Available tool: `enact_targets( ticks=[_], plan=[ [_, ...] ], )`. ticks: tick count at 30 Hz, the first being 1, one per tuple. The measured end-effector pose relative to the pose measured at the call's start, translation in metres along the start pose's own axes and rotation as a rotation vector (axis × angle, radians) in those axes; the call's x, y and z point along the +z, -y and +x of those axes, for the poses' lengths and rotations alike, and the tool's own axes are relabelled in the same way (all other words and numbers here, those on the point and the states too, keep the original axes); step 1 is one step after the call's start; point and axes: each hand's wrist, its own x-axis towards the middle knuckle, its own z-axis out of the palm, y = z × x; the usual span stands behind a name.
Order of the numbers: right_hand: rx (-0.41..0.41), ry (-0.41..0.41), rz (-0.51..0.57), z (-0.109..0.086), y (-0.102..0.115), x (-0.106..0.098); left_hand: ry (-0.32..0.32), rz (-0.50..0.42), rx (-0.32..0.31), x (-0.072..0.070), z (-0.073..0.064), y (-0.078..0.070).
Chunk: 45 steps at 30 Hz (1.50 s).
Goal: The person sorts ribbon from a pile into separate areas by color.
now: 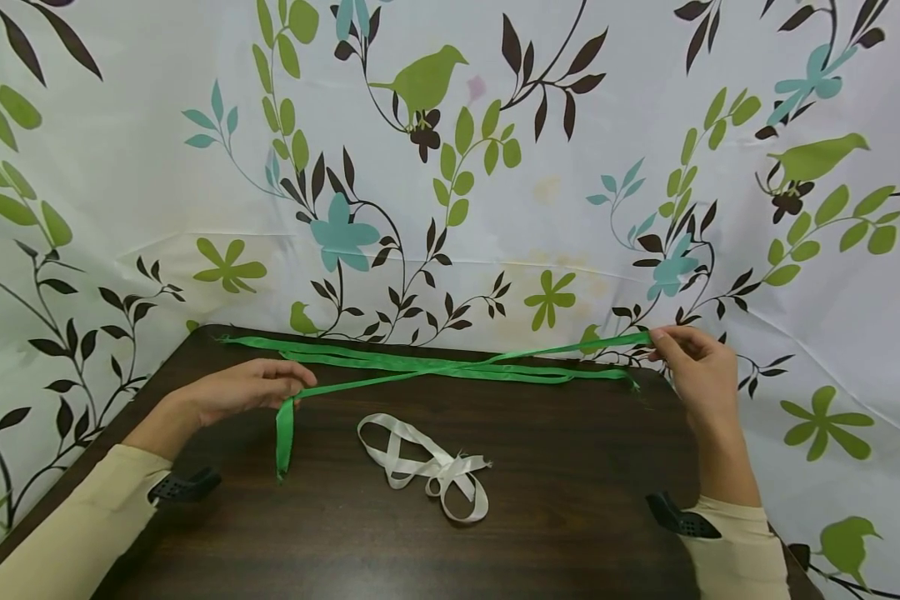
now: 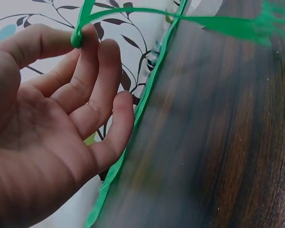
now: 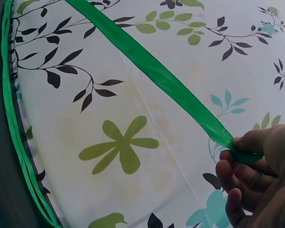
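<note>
A: Why do we find the two hands so well apart?

B: Taking the white ribbon [image 1: 444, 467] as our clock's centre, we see the left hand [image 1: 251, 387] at ten and the right hand [image 1: 699, 367] at about two. Our reading is that the spread lets the held green ribbon [image 3: 156, 74] run straight between them, with little sag.

A: How does each hand hold it?

B: We see the left thumb and forefinger pinching it, the other fingers loosely bent, while a frayed tail [image 1: 285, 437] hangs down from there. The right thumb and fingertips pinch it at what looks like the opposite end.

A: And the rest?

B: More green ribbons [image 1: 510, 373] lie at twelve, along the far edge of the table [image 1: 570, 517]. The held one crosses them in our view; we can't tell whether they touch. We suppose the white one sits apart to be out of the way.

A: Any brand or writing we can read?

B: None. The cloth [image 1: 495, 237] beyond shows printed birds, leaves and flowers, and we make out no lettering on the dark wrist bands [image 1: 183, 485].
</note>
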Motion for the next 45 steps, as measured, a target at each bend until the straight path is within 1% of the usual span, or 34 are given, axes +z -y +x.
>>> enact_targets(
  ticks=[6,10,13,17,22,26,30,35,36,38,41,43,45],
  plan=[
    [0.062,-0.014,0.001,0.001,-0.002,-0.004,0.069,-0.06,0.008,-0.003,-0.001,0.003],
    [0.063,-0.014,-0.003,0.003,-0.006,-0.003,0.097,-0.081,0.028,-0.002,-0.002,0.003],
    [0.055,-0.007,-0.02,0.004,-0.011,-0.001,0.112,-0.086,0.03,-0.001,-0.003,0.002],
    [0.052,0.004,-0.045,0.005,-0.016,0.001,0.135,-0.087,0.015,-0.001,-0.003,0.002],
    [0.056,0.002,-0.04,0.005,-0.02,0.002,0.188,-0.07,-0.01,-0.001,-0.003,0.002],
    [0.068,0.004,-0.053,0.006,-0.023,0.003,0.215,-0.068,-0.008,0.0,-0.003,0.003],
    [0.083,0.01,-0.066,0.008,-0.028,0.005,0.226,-0.093,0.009,0.0,-0.002,0.005],
    [0.093,0.013,-0.065,0.009,-0.033,0.007,0.264,-0.141,0.021,-0.001,0.0,0.008],
    [0.095,0.012,-0.059,0.01,-0.034,0.008,0.258,-0.138,0.02,-0.001,0.0,0.009],
    [0.101,0.011,-0.047,0.011,-0.035,0.008,0.216,-0.161,0.0,-0.002,0.001,0.009],
    [0.111,0.006,-0.048,0.012,-0.039,0.008,0.111,-0.167,-0.036,-0.003,0.001,0.012],
    [0.12,0.011,-0.058,0.013,-0.041,0.007,0.057,-0.183,-0.049,-0.005,0.001,0.014],
    [0.129,0.025,-0.072,0.014,-0.045,0.006,0.035,-0.178,-0.047,-0.006,0.0,0.017]
  ],
)
